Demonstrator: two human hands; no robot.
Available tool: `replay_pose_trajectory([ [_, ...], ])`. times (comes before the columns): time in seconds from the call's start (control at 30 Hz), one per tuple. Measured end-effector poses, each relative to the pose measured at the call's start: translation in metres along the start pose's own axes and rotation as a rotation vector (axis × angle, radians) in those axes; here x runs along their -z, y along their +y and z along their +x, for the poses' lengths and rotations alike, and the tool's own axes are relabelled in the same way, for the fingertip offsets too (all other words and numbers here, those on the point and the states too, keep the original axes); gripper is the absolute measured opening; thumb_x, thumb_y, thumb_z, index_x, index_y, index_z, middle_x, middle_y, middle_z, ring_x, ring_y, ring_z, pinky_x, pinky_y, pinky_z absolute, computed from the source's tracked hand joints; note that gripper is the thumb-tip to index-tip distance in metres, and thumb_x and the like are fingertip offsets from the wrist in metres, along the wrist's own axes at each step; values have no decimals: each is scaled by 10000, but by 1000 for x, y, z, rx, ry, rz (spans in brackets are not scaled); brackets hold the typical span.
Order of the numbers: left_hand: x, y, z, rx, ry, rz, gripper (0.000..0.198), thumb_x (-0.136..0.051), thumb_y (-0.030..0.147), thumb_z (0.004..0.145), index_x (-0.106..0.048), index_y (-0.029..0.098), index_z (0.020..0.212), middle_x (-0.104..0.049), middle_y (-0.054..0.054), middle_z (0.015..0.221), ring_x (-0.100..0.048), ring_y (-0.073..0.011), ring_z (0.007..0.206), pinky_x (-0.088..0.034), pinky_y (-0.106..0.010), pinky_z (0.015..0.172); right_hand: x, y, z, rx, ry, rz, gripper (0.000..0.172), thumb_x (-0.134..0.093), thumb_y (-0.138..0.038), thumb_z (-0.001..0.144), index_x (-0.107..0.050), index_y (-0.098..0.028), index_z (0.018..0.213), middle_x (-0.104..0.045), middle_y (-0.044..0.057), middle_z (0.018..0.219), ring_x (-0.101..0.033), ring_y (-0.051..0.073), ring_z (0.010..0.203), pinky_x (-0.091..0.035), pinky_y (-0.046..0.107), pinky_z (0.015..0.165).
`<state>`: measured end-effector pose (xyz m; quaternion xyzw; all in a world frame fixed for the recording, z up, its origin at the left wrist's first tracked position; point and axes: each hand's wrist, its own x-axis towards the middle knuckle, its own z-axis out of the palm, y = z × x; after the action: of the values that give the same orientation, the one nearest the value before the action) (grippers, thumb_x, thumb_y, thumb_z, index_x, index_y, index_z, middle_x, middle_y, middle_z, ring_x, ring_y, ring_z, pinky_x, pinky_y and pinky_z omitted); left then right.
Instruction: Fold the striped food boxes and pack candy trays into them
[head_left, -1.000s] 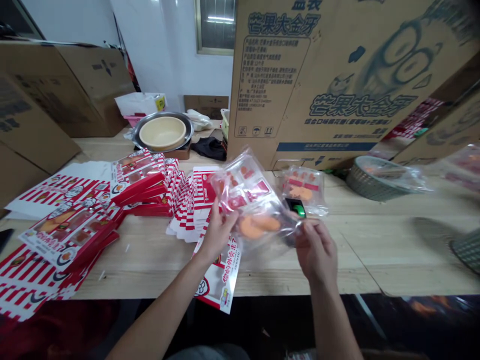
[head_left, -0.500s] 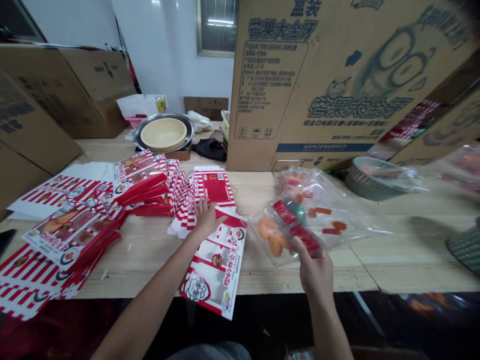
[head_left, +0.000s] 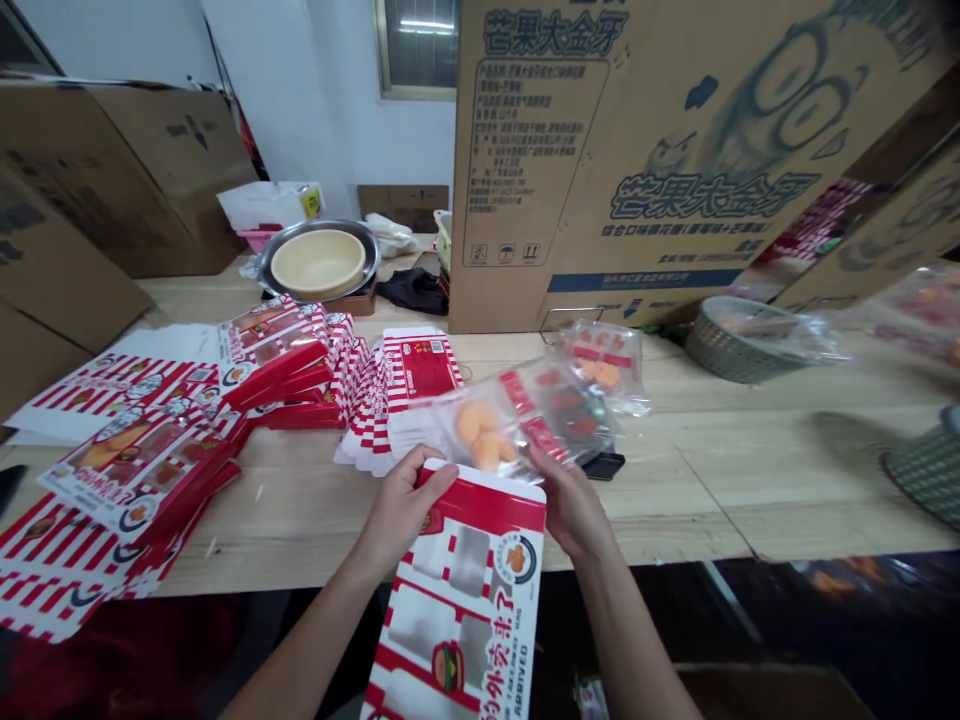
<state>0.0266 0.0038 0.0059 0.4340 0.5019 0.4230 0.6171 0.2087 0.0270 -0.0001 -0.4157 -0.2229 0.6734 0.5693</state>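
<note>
A red-and-white printed carton (head_left: 499, 600) with window cut-outs hangs in front of me, its top toward the table. My left hand (head_left: 397, 515) is closed on its upper left edge, thumb on the front. My right hand (head_left: 577, 505), at the carton's upper right corner, pinches a clear plastic packet (head_left: 491, 430); whether it also grips the carton I cannot tell. Orange pieces and red sachets show inside the packet, which lies just beyond the carton's top edge. Another clear packet (head_left: 600, 365) with orange pieces rests on the table behind it.
Filled cartons (head_left: 277, 345) and flat striped ones (head_left: 424, 365) lie to the left. A cream bowl (head_left: 319, 262) sits in a metal basin at the back. One large cardboard box (head_left: 540, 220) stands behind, a green basket (head_left: 739, 345) to its right. A small black object (head_left: 604, 466) lies by the packet.
My left hand has drawn the carton toward me and off the table edge. My right hand has brought the packet leftward to the carton's top, leaving another packet behind on the table.
</note>
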Motion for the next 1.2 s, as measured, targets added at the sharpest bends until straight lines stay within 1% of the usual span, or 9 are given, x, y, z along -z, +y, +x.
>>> replay_pose_trajectory([
  [0.2,13,-10,-17,-139,176,-37,238,-599,369,743,-471,207,862,-523,50,783,-498,-68,639,-415,-150,581,26,-7,-12,-149,-186,-183,308,-757,-245,579,-665,-142,854,-692,63,823,-649,202,743,-505,282,697],
  [0.4,32,-12,-15,-74,-152,122,302,-579,399,740,-489,147,600,-468,44,565,-421,-78,534,-360,-175,527,26,-21,-17,-169,-478,-452,408,-709,-347,671,-616,-178,1031,-643,84,1032,-608,228,911,-472,360,826],
  [0.47,37,-8,-14,-28,-299,167,298,-583,404,738,-538,137,612,-517,27,592,-461,-96,565,-379,-191,555,19,-28,-12,-3,-406,-480,468,-666,-434,704,-584,-195,1098,-617,93,1072,-591,227,929,-484,354,802],
  [0.57,37,-3,-17,4,-427,203,246,-594,385,736,-625,140,737,-602,-3,715,-539,-141,677,-427,-225,638,9,-42,3,361,-104,-448,504,-653,-428,717,-527,-257,1174,-628,59,975,-591,162,765,-502,282,668],
  [0.7,30,-10,-28,-119,-229,180,182,-593,347,741,-592,165,755,-593,-19,827,-553,-157,776,-450,-244,712,5,-51,16,483,-53,-553,373,-685,-323,700,-599,-268,1058,-627,-3,814,-538,97,588,-456,205,537],
  [0.83,30,-25,-36,-306,55,256,244,-580,310,744,-455,170,588,-522,-47,926,-528,-170,867,-435,-264,798,10,-32,4,203,-455,-740,194,-629,-336,750,-688,-201,876,-647,34,890,-587,130,734,-476,237,658],
  [0.9,34,-30,-36,-382,174,325,250,-558,304,759,-440,175,580,-493,-68,992,-496,-193,963,-404,-292,870,14,-15,-6,126,-621,-768,238,-582,-342,788,-682,-212,962,-624,57,1016,-572,159,912,-463,270,780],
  [1.0,39,-35,-35,-425,251,357,257,-519,301,790,-432,179,581,-455,-86,1093,-452,-209,1063,-373,-318,924,19,5,-19,201,-529,-683,366,-591,-328,788,-580,-275,1150,-501,45,1227,-528,150,1002,-446,266,824],
  [1.2,40,-36,-44,-444,299,302,235,-523,261,795,-461,169,588,-452,-78,1142,-480,-195,1042,-386,-298,898,20,14,-28,89,-506,-619,148,-601,-316,782,-678,-211,851,-596,16,793,-549,127,741,-445,220,668],
])
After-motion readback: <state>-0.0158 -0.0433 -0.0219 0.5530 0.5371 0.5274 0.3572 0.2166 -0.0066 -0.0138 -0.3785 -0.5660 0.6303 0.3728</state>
